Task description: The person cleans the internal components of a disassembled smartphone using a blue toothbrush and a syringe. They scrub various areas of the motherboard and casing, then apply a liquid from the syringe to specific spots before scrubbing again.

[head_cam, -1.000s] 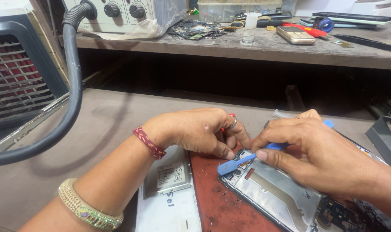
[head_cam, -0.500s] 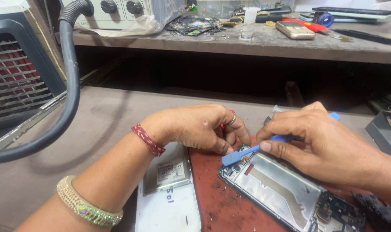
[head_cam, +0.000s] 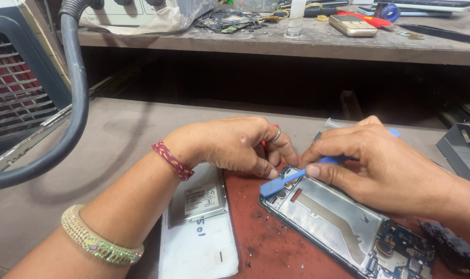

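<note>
Right hand point(head_cam: 385, 165) on blue spudger point(head_cam: 281, 182), battery point(head_cam: 200, 195) perhaps beside

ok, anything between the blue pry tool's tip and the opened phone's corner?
Nothing visible. The right hand has the blue pry tool tip at the opened phone corner; the left hand fingertips press beside it, not across it.

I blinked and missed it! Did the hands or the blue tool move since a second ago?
Only a little. The right hand tipped the blue pry tool flatter, so its wide tip slid along the corner of the opened phone, closer to the left hand. Nothing was picked up or let go. The left hand stayed pressed on that corner, and the battery and white back cover lay unmoved.
</note>
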